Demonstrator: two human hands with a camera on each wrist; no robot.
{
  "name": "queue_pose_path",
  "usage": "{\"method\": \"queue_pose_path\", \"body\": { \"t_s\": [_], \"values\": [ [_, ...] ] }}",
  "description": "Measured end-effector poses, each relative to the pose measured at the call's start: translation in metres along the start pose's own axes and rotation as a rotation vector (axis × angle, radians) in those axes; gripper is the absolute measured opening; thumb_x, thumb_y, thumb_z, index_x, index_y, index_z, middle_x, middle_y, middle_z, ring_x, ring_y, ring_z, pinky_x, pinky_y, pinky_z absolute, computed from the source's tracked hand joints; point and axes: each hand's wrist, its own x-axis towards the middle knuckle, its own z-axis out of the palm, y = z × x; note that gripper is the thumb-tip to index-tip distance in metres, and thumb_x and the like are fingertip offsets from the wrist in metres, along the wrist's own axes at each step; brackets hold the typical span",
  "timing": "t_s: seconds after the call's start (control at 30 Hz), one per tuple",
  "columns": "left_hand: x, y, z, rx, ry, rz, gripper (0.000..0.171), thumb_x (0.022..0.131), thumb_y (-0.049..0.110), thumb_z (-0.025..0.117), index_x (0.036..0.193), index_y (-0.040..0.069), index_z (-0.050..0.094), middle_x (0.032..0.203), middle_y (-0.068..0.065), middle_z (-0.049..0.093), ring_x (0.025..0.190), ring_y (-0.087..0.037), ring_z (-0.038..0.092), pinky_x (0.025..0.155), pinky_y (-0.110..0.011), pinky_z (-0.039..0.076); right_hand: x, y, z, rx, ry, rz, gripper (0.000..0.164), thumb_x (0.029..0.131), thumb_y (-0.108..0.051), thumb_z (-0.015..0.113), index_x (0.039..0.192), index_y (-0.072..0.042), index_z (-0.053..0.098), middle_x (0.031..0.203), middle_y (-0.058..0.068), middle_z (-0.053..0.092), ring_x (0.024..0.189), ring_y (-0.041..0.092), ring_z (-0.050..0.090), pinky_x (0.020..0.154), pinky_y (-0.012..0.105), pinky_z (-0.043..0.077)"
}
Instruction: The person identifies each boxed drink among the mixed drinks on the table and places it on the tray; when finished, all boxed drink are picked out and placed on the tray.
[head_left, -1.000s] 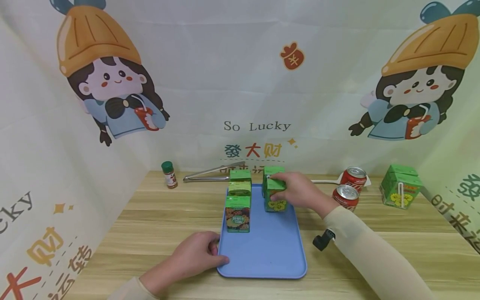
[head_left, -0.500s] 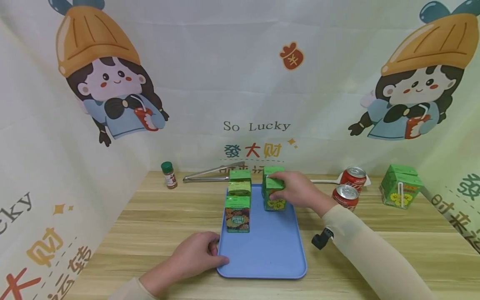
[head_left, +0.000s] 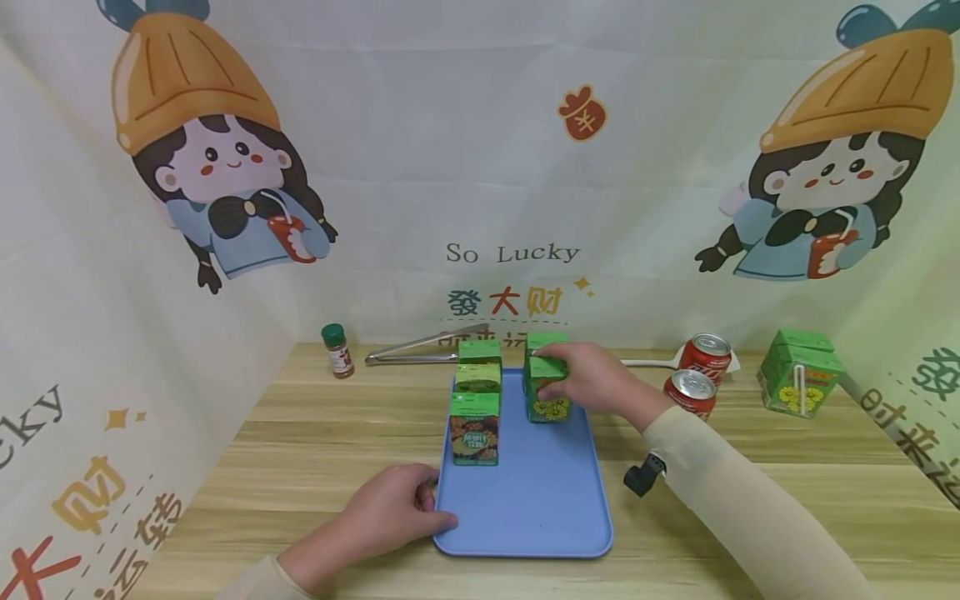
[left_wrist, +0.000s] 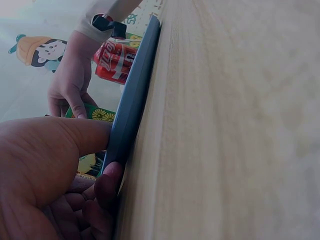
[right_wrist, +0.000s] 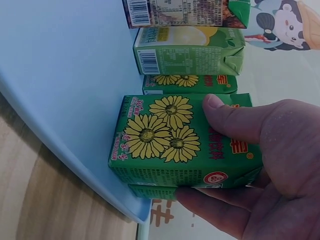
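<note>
My right hand [head_left: 600, 383] grips a green drink carton [right_wrist: 155, 130] with yellow flowers, thumb on the flowered face and fingers on the other side. This carton stands upright on the right far part of the blue tray [head_left: 532, 508]. Directly behind it is another green carton [head_left: 546, 340], partly hidden. My left hand [head_left: 393, 508] pinches the tray's left edge near the front corner, thumb over the rim and fingertips under it in the left wrist view. Along the tray's left side stands a row of cartons, the front one a brown-and-green carton [head_left: 475, 429].
Right of the tray are two red soda cans [head_left: 692, 392], a white-handled utensil [head_left: 648, 362] behind them, and a larger green carton pack [head_left: 802, 375]. Metal tongs [head_left: 412, 357] and a green-capped spice bottle [head_left: 338, 350] lie and stand at the back left, before the printed cloth.
My right hand has shifted the flowered carton very slightly back, toward the carton behind it. My left hand has stayed on the tray's edge.
</note>
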Motion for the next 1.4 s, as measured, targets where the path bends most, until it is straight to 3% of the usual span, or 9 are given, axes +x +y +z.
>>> {"method": "queue_pose_path", "body": {
  "t_s": [0.53,0.83,1.4],
  "values": [
    [0.001,-0.001,0.001,0.005,0.000,0.002,0.033,0.087,0.034,0.095,0.090,0.017,0.068,0.071,0.011,0.059,0.061,-0.006,0.051,0.058,-0.028,0.042,0.000,-0.002,-0.006,-0.033,0.004,-0.038,0.065,0.093,-0.030,0.094,0.150,-0.011,0.068,0.138,0.014,0.074,0.117,0.030,0.071,0.100,0.053,0.058],
    [0.001,-0.002,0.001,-0.001,0.000,-0.003,0.034,0.087,0.034,0.096,0.088,0.017,0.067,0.071,0.011,0.059,0.061,-0.006,0.051,0.057,-0.028,0.041,0.000,-0.003,-0.011,-0.030,0.012,-0.059,0.064,0.092,-0.030,0.094,0.148,-0.011,0.069,0.144,0.013,0.072,0.129,0.035,0.069,0.109,0.055,0.054],
    [0.001,-0.003,0.001,-0.003,-0.006,-0.013,0.034,0.087,0.035,0.096,0.090,0.017,0.067,0.071,0.010,0.060,0.061,-0.007,0.051,0.057,-0.027,0.041,-0.001,-0.008,-0.027,-0.025,0.012,-0.076,0.064,0.093,-0.030,0.093,0.150,-0.014,0.068,0.131,0.011,0.077,0.121,0.033,0.072,0.104,0.055,0.057]
  ]
}}
